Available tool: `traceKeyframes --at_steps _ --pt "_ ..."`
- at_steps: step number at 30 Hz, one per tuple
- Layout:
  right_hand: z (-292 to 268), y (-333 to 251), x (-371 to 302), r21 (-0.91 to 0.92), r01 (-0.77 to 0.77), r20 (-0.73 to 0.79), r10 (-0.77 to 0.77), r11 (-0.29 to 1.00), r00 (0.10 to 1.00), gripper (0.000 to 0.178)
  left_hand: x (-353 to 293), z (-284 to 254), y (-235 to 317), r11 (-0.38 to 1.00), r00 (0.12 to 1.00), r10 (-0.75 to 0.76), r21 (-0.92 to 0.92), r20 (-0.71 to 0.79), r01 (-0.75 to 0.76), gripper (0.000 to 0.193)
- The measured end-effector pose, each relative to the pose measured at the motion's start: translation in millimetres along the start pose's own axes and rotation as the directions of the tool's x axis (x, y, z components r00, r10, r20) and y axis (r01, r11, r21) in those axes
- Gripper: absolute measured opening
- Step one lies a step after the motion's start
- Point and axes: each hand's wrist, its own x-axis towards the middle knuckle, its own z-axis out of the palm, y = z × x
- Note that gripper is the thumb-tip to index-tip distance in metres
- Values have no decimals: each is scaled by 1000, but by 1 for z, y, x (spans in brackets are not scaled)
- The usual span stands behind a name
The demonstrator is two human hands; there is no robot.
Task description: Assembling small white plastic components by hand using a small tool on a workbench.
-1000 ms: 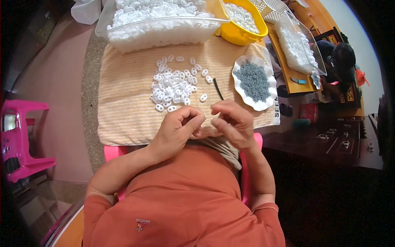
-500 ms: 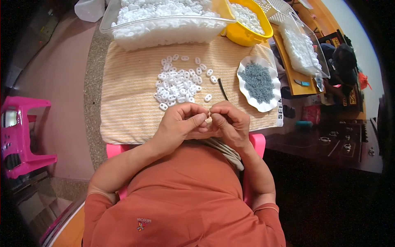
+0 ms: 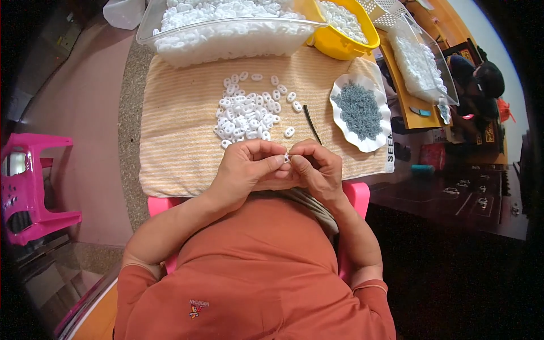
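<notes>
Head camera, with the clock centred on the fingertips: what are the two hands doing?

They meet over the near edge of a striped beige towel (image 3: 175, 124). The left hand (image 3: 241, 167) comes in from eight o'clock, the right hand (image 3: 320, 170) from four.

Is either grip loose?

Neither looks it. Each thumb is bent in against its forefinger, and both pinches close on a small pale piece (image 3: 287, 159) right at the centre, between the fingertips. Its exact shape is too small to tell.

And around them?

Between ten and eleven lies a pile of white two-holed pieces (image 3: 246, 116). One loose white piece (image 3: 289, 132) sits apart from it at twelve, just beyond the fingers.

Anything on the right side?

A thin black strip (image 3: 309, 119) at one o'clock, its lower end near the right hand. At two, a wavy-rimmed white dish (image 3: 383, 127) holds a heap of small grey pieces (image 3: 358, 110).

Farther out?

A clear tub (image 3: 238, 42) full of white pieces at eleven, a yellow basin (image 3: 340, 51) of pale pieces at one, and a pink stool (image 3: 39, 212) near nine, well apart from the towel.
</notes>
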Motion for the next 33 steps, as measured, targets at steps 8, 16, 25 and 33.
traceKeyframes --at_steps 8,16,25,33 --pt "0 1 0 2 -16 4 16 1000 1000 5 0 -1 0 1000 1000 12 -21 15 -11 16" --pt "0 1 0 12 -43 7 43 999 999 6 1 -2 0 1000 1000 4 -19 8 -4 16" --pt "-2 6 1 -1 7 39 -7 1000 999 7 1 -1 0 1000 1000 -4 -16 17 4 17" --pt "-5 10 3 -56 73 75 -69 996 995 8 1 -1 -3 1000 1000 7 14 12 -7 15"
